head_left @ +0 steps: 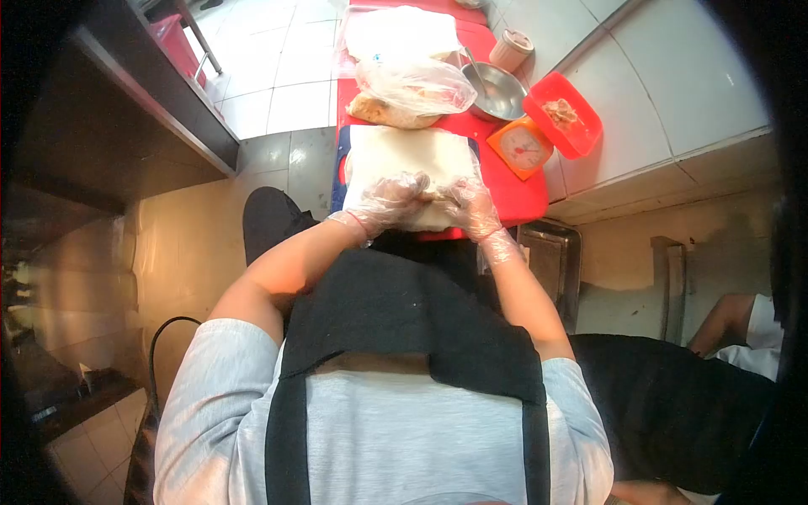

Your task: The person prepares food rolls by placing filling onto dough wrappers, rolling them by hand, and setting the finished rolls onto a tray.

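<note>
Left hand (394, 195), right hand (471, 204) gloved, fingers curled in over pale sheet (412, 151); cannot tell whether they grip. Light, even pressure suits best.

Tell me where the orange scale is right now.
In the head view, the orange scale is on the red table, right of the white sheet and adjoining the red container.

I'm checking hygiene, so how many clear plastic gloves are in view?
2: a left glove on the left hand and a right glove on the right hand. More may be hidden.
</note>
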